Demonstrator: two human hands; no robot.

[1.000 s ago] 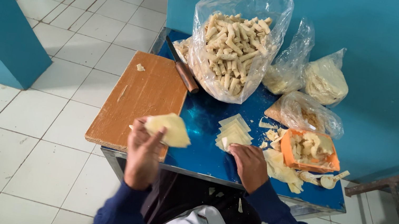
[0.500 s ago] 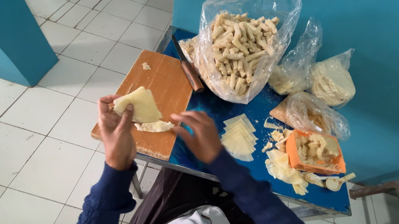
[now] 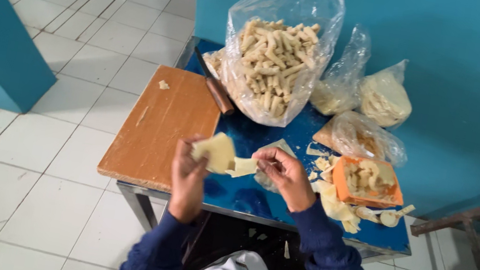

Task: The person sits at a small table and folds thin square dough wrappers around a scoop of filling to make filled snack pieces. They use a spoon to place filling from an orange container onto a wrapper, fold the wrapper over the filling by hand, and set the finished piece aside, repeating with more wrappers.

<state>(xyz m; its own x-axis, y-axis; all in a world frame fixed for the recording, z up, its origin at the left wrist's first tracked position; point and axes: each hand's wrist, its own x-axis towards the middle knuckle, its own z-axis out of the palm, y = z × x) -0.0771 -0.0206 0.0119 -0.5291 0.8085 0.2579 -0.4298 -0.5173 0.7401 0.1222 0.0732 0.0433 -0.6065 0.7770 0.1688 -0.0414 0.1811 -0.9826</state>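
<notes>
Left hand (image 3: 188, 175) pinches a pale wrapper sheet (image 3: 216, 150) while the right hand (image 3: 285, 174) pinches a second sheet (image 3: 243, 166) stuck to it, which may tear

pale yellow dough sheet (image 3: 216, 150) | blue tabletop (image 3: 266, 134) | brown wooden board (image 3: 164, 126) | orange tray (image 3: 341, 184) | clear bag (image 3: 286, 7), beige rolls (image 3: 274, 60) | dark blue sleeves (image 3: 324, 251)
</notes>
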